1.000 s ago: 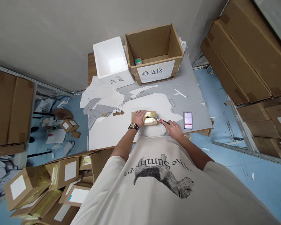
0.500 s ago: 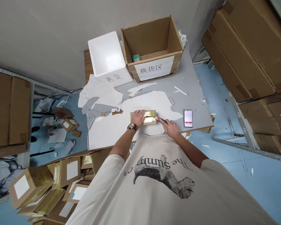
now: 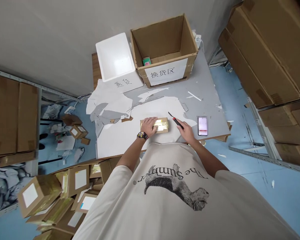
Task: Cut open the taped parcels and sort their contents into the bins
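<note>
A small taped cardboard box [image 3: 163,125] with a pale label lies on the white sheet covering the table's front. My left hand [image 3: 148,126], with a watch on its wrist, grips the left part of this box, its fingers across the top and the thumb toward the near side. Just right of the box, my right hand [image 3: 186,132] is closed round a black and red utility knife [image 3: 177,123]. The knife's blade points up and left, apart from the box.
A phone [image 3: 202,125] lies at the table's right. Behind are a white foam box [image 3: 116,60] and a large open carton [image 3: 168,71] holding a small green box. Torn sheets [image 3: 107,96] lie at left. Boxes [image 3: 77,180] are heaped on the left floor; shelves of cartons flank the table.
My right hand has drawn the knife away from the box's top, to the right. My left hand remains on the box. The whole view has shifted slightly.
</note>
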Action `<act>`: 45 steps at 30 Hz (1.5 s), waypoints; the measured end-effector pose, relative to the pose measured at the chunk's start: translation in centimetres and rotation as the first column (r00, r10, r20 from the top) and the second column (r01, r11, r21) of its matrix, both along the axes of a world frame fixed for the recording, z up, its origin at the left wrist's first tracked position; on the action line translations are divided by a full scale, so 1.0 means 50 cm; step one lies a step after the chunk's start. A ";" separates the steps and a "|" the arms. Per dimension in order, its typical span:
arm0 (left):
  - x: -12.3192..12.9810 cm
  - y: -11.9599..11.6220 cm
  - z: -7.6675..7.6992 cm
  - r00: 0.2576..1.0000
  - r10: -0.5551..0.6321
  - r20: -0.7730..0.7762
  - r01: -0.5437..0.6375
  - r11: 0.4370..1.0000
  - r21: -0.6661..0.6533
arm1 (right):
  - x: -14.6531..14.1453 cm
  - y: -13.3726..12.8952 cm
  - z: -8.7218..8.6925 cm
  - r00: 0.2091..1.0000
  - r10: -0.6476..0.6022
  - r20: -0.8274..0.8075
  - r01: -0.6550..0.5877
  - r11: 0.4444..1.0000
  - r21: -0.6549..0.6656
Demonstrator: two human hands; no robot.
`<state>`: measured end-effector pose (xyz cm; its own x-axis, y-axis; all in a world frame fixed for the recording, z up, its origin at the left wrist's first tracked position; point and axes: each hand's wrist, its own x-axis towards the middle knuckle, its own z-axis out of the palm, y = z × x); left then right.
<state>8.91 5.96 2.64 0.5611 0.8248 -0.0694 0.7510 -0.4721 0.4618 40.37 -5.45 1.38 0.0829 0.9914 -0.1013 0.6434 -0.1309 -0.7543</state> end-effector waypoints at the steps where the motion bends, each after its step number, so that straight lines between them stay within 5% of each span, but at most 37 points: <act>1: 0.000 -0.004 0.003 1.000 -0.012 -0.012 0.012 1.000 0.003 | -0.011 0.010 -0.005 0.998 -0.001 -0.056 0.001 1.000 0.000; 6: 0.010 -0.029 0.006 0.996 -0.081 -0.021 0.083 0.994 0.073 | -0.063 0.089 -0.018 0.969 -0.072 -0.238 0.061 0.997 -0.051; 11: 0.032 -0.059 -0.003 0.992 -0.129 0.006 0.129 0.991 0.045 | -0.094 0.177 -0.022 0.979 -0.037 -0.201 0.001 0.984 -0.180; 19: 0.070 -0.060 0.015 0.987 -0.114 -0.117 0.109 0.993 -0.049 | -0.099 0.213 -0.026 0.991 -0.002 -0.132 -0.030 0.971 -0.238; 24: 0.100 -0.043 0.038 0.982 -0.018 -0.190 -0.006 0.992 -0.127 | -0.084 0.199 -0.027 0.965 -0.068 -0.255 0.000 0.967 -0.255; 29: 0.116 -0.036 0.054 0.972 0.002 -0.236 -0.028 0.994 -0.106 | -0.012 0.133 -0.015 0.864 -0.211 -0.458 0.057 0.944 -0.326; 33: 0.117 -0.042 0.052 0.975 -0.009 -0.223 -0.005 0.998 -0.062 | 0.059 0.066 0.024 0.806 -0.141 -0.574 -0.049 0.952 -0.303; 37: 0.114 -0.053 0.038 0.977 0.002 -0.214 -0.014 0.999 -0.051 | 0.104 0.020 0.061 0.844 -0.050 -0.535 -0.169 0.920 -0.353; 45: 0.113 -0.053 0.024 0.973 -0.025 -0.232 0.007 0.997 -0.079 | 0.110 0.027 0.062 0.858 0.057 -0.510 -0.284 0.880 -0.380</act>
<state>14.55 3.29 3.82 0.5354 0.8027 -0.2626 0.8344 -0.4548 0.3113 45.86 -4.12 4.50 -0.2539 0.8294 -0.4976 0.2673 -0.4342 -0.8602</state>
